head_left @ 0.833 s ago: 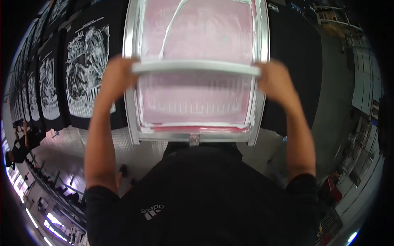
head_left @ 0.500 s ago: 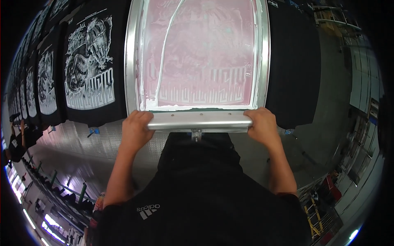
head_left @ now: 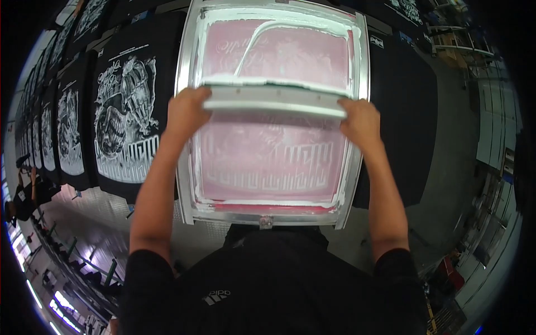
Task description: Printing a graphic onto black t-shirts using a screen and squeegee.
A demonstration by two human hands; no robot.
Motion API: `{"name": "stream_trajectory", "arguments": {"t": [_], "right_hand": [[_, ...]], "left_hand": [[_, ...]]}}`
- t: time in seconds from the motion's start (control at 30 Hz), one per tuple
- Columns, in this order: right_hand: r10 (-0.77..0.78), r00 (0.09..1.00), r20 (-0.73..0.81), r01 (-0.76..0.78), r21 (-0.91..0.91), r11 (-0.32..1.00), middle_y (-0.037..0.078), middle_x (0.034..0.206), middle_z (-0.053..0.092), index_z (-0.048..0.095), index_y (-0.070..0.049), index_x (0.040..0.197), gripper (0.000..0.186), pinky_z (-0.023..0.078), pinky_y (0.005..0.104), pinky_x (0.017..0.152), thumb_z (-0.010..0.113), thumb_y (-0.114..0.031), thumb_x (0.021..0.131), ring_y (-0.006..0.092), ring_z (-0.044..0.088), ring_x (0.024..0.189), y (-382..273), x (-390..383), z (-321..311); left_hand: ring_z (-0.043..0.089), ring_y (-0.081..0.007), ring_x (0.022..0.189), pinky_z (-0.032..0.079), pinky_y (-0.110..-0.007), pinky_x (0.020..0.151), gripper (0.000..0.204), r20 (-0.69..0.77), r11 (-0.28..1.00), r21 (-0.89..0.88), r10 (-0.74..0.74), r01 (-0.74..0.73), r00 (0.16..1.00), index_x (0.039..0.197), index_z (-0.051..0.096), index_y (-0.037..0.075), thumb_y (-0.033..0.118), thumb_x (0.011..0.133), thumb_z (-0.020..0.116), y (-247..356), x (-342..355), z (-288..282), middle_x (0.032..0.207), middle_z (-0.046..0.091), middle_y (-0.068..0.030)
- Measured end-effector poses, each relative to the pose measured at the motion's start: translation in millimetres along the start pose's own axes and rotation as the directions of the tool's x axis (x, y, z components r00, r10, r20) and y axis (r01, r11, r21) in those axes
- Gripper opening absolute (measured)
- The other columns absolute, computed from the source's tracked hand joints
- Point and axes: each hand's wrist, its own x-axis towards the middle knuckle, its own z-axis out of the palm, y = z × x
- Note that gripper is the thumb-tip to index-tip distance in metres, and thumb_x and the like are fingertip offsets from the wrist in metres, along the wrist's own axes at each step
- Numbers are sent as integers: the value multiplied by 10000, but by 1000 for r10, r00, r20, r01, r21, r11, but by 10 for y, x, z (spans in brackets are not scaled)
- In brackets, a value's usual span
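A wide metal-handled squeegee lies crosswise over a printing screen, with white ink along its far edge. My left hand is wrapped round its left end, and my right hand grips its right end. The screen's metal frame surrounds a pink mesh that carries a pale stencil of lettering and a figure. White ink lines the mesh borders, and a curved streak of it runs across the far part. What lies beneath the screen is hidden.
Black shirts with white prints lie in a row to the left. A plain-looking black shirt lies to the right of the screen. A small clamp sits at the frame's near edge. Another person stands at the far left.
Both hands have moved the squeegee away from me, from the near end of the screen to about its middle. More of the screen's near and far ends shows now.
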Motion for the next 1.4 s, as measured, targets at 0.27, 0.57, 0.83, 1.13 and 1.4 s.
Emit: {"name": "stream_trajectory", "arguments": {"t": [0.27,0.57,0.83,1.13,1.4], "right_hand": [[-27,999,-27,24,-122,992,167,1006,706,690,-146,1150,455,536,451,832,608,-133,702,355,672,953,556,1920,-281],[-80,985,156,80,3,997,197,843,677,717,-67,1023,305,515,473,792,627,-119,737,388,648,849,-62,-32,-675],[-53,983,175,16,211,977,134,911,689,674,-60,988,386,448,506,994,613,22,616,331,638,915,-777,-2332,-127],[-49,987,154,21,180,983,104,1054,688,650,-65,1054,531,405,525,1069,702,11,531,307,631,1036,-813,-2629,145],[-16,995,-98,18,21,1000,128,898,686,691,-90,1005,371,529,449,789,682,-30,639,329,644,894,-194,-315,99]], "left_hand": [[675,-375,878,536,-447,798,443,39,996,88,0,-4,999,1070,723,166,395,702,813,-533,1960,-38,909,711,-173],[678,-323,792,529,-411,749,421,339,993,20,-119,119,933,1053,727,58,367,772,782,96,226,-727,847,697,-183],[641,-310,903,532,-408,771,385,307,981,-156,-60,112,950,940,657,58,26,575,772,978,-2264,-709,960,677,-109],[647,-330,893,539,-427,762,364,11,995,-101,25,-24,1000,936,643,34,-31,580,680,1003,-2678,-388,951,668,-154],[659,-320,911,550,-419,777,378,46,999,-8,-34,34,998,1001,693,112,58,629,736,8,-267,-6,947,687,-112]]}}
